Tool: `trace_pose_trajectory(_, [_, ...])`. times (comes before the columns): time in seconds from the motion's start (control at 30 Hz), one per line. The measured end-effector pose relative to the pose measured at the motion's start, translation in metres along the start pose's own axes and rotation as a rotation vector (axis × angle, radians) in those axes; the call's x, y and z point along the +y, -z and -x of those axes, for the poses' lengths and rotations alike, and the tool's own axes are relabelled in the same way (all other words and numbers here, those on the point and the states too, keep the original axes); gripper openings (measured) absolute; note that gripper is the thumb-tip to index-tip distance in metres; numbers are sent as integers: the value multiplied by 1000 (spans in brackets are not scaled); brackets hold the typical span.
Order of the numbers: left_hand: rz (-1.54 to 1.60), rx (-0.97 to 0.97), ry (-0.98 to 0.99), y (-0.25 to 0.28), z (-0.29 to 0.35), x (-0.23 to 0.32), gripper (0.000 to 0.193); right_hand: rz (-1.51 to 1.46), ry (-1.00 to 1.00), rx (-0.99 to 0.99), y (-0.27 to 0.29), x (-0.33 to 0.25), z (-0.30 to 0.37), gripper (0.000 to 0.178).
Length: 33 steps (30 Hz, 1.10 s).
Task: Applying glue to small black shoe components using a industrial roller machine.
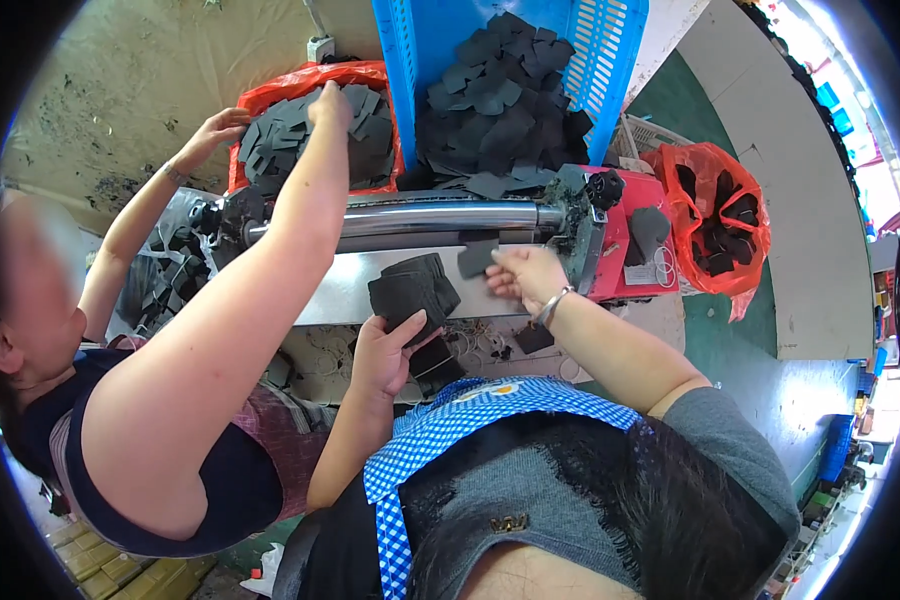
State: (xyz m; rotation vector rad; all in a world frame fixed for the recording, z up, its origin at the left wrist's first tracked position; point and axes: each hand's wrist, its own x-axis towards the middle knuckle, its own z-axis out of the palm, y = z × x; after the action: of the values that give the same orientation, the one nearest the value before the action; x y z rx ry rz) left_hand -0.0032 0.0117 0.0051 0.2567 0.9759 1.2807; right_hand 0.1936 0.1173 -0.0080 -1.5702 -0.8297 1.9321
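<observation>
My left hand [390,350] is closed around a stack of black square pieces [413,288], thumb on top, in front of the machine's pale feed plate [335,285]. Between the fingers of my right hand [530,278] is a single black piece [478,256], its far edge close to the shiny metal roller [440,217]. Whether that edge touches the roller I cannot tell. The roller lies across the machine, with a red housing [645,222] at its right end. More black pieces [435,365] lie below my left hand.
Behind the roller stands a blue crate [400,80] heaped with black pieces. On the left, a co-worker's hands [330,105] reach into a red bag [270,90] of dark pieces. Another red bag [750,190] sits to the right. Rubber bands [663,265] hang on the housing.
</observation>
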Motion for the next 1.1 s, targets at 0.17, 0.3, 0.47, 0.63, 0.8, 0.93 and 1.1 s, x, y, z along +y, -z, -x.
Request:
trace_pose_trajectory(0.17, [-28,-58,-33,4,-2,-6,28,119,-13,-376,-21,-3,36,13])
trace_pose_trajectory(0.3, [62,-168,38,0,-2,-2,29,-147,-179,-508,-3,7,16,15])
trace_pose_trajectory(0.47, [101,-125,-14,9,-2,3,29,-102,-233,-356,-5,3,24,14])
trace_pose_trajectory(0.63, [13,-81,-36,9,0,3,28,-65,-2,-20,-2,5,14,16])
trace_pose_trajectory(0.8, [-22,-30,-24,-1,1,2,25,107,26,-297,-12,7,28,16])
trace_pose_trajectory(0.93, [-18,29,-38,1,3,6,25,-41,-30,-52,-2,1,7,14])
trace_pose_trajectory(1.1, [-12,-30,-19,-1,1,1,27,125,40,-386,-23,1,30,15])
